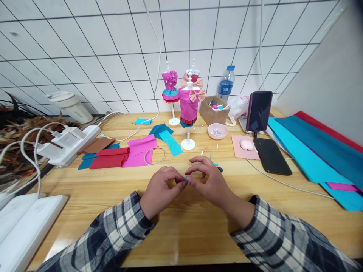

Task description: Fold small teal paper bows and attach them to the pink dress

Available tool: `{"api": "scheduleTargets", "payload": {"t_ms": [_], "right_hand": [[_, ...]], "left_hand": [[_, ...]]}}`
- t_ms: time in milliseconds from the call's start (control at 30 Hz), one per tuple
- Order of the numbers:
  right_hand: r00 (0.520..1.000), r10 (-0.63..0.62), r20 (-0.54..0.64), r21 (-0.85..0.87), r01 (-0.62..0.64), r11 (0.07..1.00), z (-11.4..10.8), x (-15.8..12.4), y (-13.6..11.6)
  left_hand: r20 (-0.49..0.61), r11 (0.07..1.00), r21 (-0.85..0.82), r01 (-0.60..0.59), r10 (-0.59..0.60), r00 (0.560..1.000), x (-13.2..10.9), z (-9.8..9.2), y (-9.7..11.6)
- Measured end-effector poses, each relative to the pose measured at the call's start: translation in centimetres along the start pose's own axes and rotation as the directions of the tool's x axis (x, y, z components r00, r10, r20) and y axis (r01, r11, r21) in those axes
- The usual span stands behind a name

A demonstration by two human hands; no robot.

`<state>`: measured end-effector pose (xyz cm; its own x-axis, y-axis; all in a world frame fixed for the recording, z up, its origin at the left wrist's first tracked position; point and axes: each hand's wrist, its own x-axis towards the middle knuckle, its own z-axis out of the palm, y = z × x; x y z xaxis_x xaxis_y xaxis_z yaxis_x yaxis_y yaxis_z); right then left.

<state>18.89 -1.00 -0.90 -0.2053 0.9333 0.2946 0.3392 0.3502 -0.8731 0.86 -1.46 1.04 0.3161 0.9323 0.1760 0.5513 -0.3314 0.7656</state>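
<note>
A tiny piece of blue crepe paper [185, 179] is pinched between the fingertips of both hands, just above the wooden table. My left hand [163, 188] holds it between thumb and forefinger from the left. From the right, my right hand [212, 186] grips it with thumb and forefinger, its other fingers raised and apart. Behind the hands stands a white mini dress form [188, 104] in a pink top with a peach bow and a red and teal ruffle. A dark object [220, 169] pokes out behind my right hand, mostly hidden.
Left lie folded red paper [110, 158], pink paper [141, 151], a metal ring [154, 163] and a power strip [70, 145]. A pink bowl of sequins [217, 131], a cardboard box [213, 113] and another dress form [170, 88] stand behind. Right are phones [272, 155] and large paper sheets [317, 151].
</note>
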Motion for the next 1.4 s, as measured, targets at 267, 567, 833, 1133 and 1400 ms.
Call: {"api": "scheduleTargets", "payload": {"t_ms": [267,567,833,1133,1400], "right_hand": [[0.975,-0.215,-0.050,-0.045,0.213,0.976,-1.1,-0.4,-0.9],[0.865,-0.500,-0.038,-0.373,0.452,0.810,-1.4,-1.4,-1.7],[0.889,-0.458,0.012,-0.328,0.436,0.838,-1.5,-1.3,-1.9],[0.887,-0.460,-0.042,-0.270,0.433,0.860,-1.1,-1.3,-1.4],[0.859,-0.511,-0.013,-0.339,0.477,0.811,-0.9,-1.3,-1.6]], "left_hand": [[-0.145,0.956,0.182,-0.230,0.257,0.955,-0.5,-0.8,0.0],[-0.179,0.802,0.409,-0.436,0.538,0.823,-1.2,-2.0,0.6],[-0.155,0.733,0.498,-0.463,0.600,0.785,-1.6,-2.2,0.6],[-0.118,0.775,0.467,-0.426,0.532,0.838,-1.4,-1.9,0.5],[-0.191,0.740,0.466,-0.484,0.618,0.762,-1.3,-1.9,0.7]]}}
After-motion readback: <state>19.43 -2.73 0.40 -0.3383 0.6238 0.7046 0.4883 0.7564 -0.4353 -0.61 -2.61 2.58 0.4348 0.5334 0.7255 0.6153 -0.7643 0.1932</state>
